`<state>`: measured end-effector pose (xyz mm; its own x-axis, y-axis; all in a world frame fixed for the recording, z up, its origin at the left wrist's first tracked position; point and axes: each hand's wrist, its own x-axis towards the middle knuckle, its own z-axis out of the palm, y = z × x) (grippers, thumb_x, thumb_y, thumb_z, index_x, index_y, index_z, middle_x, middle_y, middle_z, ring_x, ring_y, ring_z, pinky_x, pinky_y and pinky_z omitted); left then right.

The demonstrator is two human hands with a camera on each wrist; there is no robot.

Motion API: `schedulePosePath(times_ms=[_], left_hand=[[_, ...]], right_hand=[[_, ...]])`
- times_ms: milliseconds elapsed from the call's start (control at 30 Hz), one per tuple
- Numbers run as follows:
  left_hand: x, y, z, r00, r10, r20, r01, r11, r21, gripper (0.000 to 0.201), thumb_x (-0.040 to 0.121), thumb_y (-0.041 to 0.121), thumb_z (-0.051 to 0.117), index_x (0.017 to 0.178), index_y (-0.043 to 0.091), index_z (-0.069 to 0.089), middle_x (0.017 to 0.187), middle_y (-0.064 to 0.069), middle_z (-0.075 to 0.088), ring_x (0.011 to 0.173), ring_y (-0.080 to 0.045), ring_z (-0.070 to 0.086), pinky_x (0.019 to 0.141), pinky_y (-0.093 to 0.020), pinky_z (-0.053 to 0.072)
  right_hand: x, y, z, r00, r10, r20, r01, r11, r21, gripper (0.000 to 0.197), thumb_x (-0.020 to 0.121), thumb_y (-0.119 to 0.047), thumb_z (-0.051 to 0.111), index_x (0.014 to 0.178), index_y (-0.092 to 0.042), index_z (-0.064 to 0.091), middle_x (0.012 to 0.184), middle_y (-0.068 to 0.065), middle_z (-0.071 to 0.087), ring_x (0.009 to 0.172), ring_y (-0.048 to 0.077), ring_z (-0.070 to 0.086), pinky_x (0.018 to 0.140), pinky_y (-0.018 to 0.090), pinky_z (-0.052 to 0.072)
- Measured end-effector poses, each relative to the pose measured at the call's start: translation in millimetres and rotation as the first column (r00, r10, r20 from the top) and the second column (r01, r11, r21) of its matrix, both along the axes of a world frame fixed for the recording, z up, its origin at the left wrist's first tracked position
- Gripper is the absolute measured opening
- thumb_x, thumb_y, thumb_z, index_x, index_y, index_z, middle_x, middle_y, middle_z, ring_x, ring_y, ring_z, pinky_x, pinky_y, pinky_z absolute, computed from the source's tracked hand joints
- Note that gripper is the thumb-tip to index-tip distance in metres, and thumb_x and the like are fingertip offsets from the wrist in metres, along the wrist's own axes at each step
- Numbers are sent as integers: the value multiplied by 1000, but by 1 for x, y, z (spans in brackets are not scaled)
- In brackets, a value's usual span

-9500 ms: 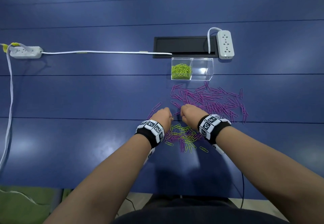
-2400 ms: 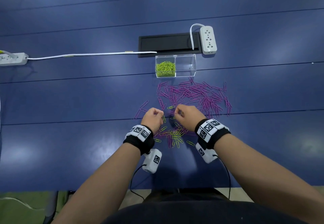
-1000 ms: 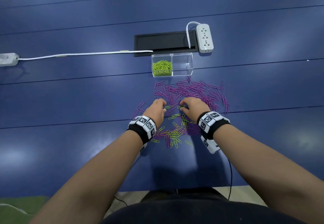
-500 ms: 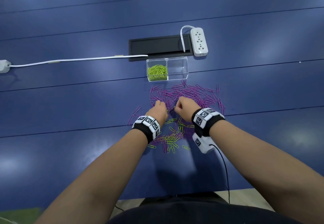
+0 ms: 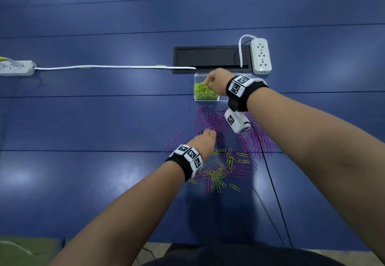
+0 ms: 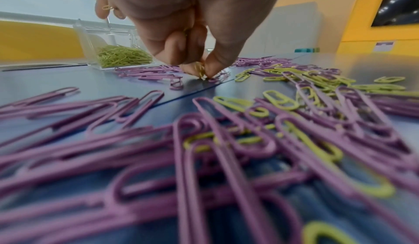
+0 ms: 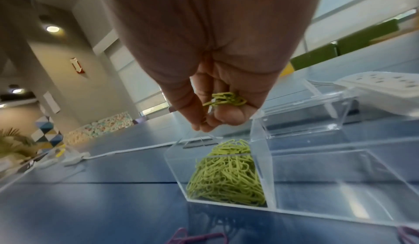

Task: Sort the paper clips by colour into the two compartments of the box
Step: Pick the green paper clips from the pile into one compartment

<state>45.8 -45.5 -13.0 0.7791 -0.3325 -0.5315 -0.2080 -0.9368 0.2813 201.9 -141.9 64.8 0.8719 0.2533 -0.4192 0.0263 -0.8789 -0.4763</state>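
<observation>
A clear two-compartment box (image 5: 196,76) (image 7: 340,190) stands on the blue table; its left compartment holds a heap of green clips (image 5: 203,93) (image 7: 226,174), and no clips show in the right one. My right hand (image 5: 215,81) (image 7: 217,108) hovers over the left compartment, curled round a small bunch of green clips (image 7: 226,100). My left hand (image 5: 205,138) (image 6: 199,68) is down on the table, pinching a green clip (image 6: 200,71) among purple clips (image 5: 210,120). A mixed pile of green and purple clips (image 5: 220,172) (image 6: 226,140) lies nearer me.
A white power strip (image 5: 260,56) sits just behind and right of the box, next to a black cable hatch (image 5: 208,57). A white cable (image 5: 104,67) runs left to another power strip (image 5: 15,68). A black wrist cable (image 5: 273,193) crosses the table on the right.
My right hand has left the pile and travelled forward to above the box's left compartment, carrying green clips. My left hand stays at the pile, pinching a clip.
</observation>
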Motion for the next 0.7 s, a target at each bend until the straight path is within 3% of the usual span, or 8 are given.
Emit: schedulePosePath(times_ms=[67,167,300,400,467,567,700], left_hand=[[0,6,-2,1000,-17,0,17,999,-40,25,91,-2,39,116,-1,42,118,-20,44,96,-42,56,78,-50,43],[0,13,-8,999,-8,-41,4,997,-78,32,89,-4,42,120,2,43,121,-18,42,99,-40,56,84,-50,47],[4,20,-10,998,51,-38,-55,990,-132,28,92,4,43,119,5,49,123,-15,43,100,-35,57,86,-46,48],[22,24,-2,988,151,38,-135,955,-265,23,91,7,46,112,5,57,118,-16,50,102,-32,56,92,-39,45],[41,24,10,969,222,110,-171,921,-350,20,90,7,48,107,2,59,112,-18,52,100,-32,55,92,-34,42],[81,19,33,931,286,226,-180,901,-395,15,92,9,46,99,3,58,108,-15,52,94,-29,53,87,-37,44],[138,8,40,918,258,301,-175,945,-277,20,91,7,45,105,0,56,115,-21,50,100,-35,53,88,-39,43]], right_hand=[[6,11,2,999,41,18,-40,999,-34,33,94,-11,43,119,-6,63,125,13,62,111,29,59,91,30,45],[9,18,-8,993,81,80,-77,996,-54,34,92,-7,43,119,-16,63,126,7,60,111,27,58,89,28,46],[8,13,-26,997,47,59,-49,998,34,40,88,-2,42,116,-20,62,122,3,62,111,24,59,95,30,47],[5,-3,-26,994,-73,82,59,985,161,40,86,2,42,111,-17,65,113,1,67,106,18,61,97,30,48],[-2,-17,-22,977,-180,111,144,952,270,35,85,3,42,102,-13,68,103,4,71,100,20,65,93,32,50],[-26,-43,-18,947,-313,65,266,884,384,28,85,3,43,93,-9,67,88,6,71,87,22,67,83,34,54],[-78,-77,-24,947,-321,9,303,901,309,27,88,-2,43,88,-16,66,79,-2,68,76,16,64,70,27,51]])
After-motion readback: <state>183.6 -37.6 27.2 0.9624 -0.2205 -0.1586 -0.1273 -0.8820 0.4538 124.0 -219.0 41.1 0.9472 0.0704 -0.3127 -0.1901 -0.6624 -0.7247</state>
